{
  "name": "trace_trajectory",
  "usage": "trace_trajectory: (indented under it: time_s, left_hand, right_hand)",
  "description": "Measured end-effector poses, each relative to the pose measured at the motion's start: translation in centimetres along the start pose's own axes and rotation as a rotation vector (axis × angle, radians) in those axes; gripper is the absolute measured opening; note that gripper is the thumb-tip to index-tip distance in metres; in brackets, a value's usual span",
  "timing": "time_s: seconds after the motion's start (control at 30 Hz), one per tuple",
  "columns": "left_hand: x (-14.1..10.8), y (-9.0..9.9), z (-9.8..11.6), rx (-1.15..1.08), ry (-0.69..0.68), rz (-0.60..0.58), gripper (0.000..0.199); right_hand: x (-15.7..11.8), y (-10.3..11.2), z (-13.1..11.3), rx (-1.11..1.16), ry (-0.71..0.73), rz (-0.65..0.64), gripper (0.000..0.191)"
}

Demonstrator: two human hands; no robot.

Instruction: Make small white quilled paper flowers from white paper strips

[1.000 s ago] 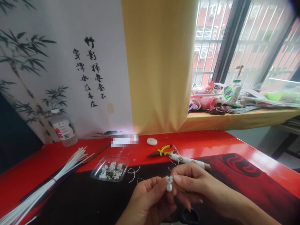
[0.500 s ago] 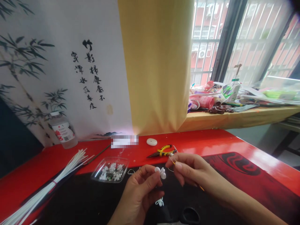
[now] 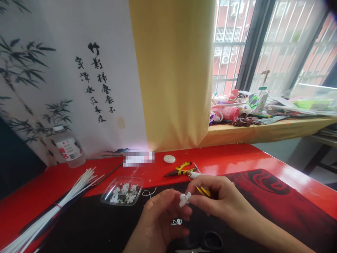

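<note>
Between the fingertips of my left hand [image 3: 163, 214] is a small white flower [image 3: 184, 199] with folded petals. My right hand [image 3: 221, 196] meets it from the right, thumb tip against a petal. Gold-coloured tweezers [image 3: 204, 191] are tucked in the curled fingers of that hand; their points are partly hidden. Just below the hands, a little looped white cord piece [image 3: 177, 222] shows near the left fingers. A clear dish [image 3: 104, 198] with several white flowers stands left of the hands, a loose white thread [image 3: 149, 193] beside it.
Behind my right hand lie yellow-black pliers [image 3: 181, 169] and a white thread bundle [image 3: 193, 174]. An oval white object [image 3: 169, 159] is farther back. Black-handled scissors [image 3: 212, 241] lie at the near edge. At left are a bundle of white strips [image 3: 67, 202] and a bottle [image 3: 68, 149].
My right hand has moved left to the flower and now touches it. The tweezers have swung back into its fingers. The flower has turned a little in my left fingertips.
</note>
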State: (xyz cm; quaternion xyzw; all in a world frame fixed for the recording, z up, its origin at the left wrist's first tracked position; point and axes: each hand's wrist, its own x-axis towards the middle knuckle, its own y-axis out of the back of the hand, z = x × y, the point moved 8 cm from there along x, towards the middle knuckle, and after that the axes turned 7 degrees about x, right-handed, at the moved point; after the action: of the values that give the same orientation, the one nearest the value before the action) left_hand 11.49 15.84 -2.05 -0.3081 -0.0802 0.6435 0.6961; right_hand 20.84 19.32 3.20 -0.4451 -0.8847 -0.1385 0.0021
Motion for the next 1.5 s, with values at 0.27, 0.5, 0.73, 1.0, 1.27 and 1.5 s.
trace_trajectory:
  time_s: [0.27, 0.5, 0.73, 1.0, 1.27, 1.5]
  left_hand:
    - [0.2, -0.1, -0.4, 0.056, 0.071, -0.013, 0.025]
    - [-0.2, 1.2, 1.1, 0.070, -0.012, 0.158, 0.021]
    - [-0.5, 0.9, 1.2, 0.064, 0.004, 0.127, 0.014]
    - [-0.1, 0.6, 0.8, 0.079, 0.008, 0.047, 0.013]
    - [-0.1, 0.4, 0.5, 0.051, 0.038, 0.034, 0.011]
    - [-0.3, 0.1, 0.4, 0.014, 0.066, -0.001, 0.009]
  right_hand:
    - [-0.4, -0.3, -1.3, -0.025, 0.174, -0.029, 0.009]
    - [-0.8, 0.7, -1.5, -0.235, 0.171, 0.075, 0.019]
    - [-0.6, -0.2, -2.3, -0.472, 0.296, 0.033, 0.013]
    - [-0.8, -0.3, -2.4, -0.615, 0.377, 0.044, 0.015]
    - [-1.1, -0.2, -2.8, -0.638, 0.463, 0.085, 0.015]
    - [-1.5, -0.4, -3.2, -0.629, 0.546, 0.057, 0.013]
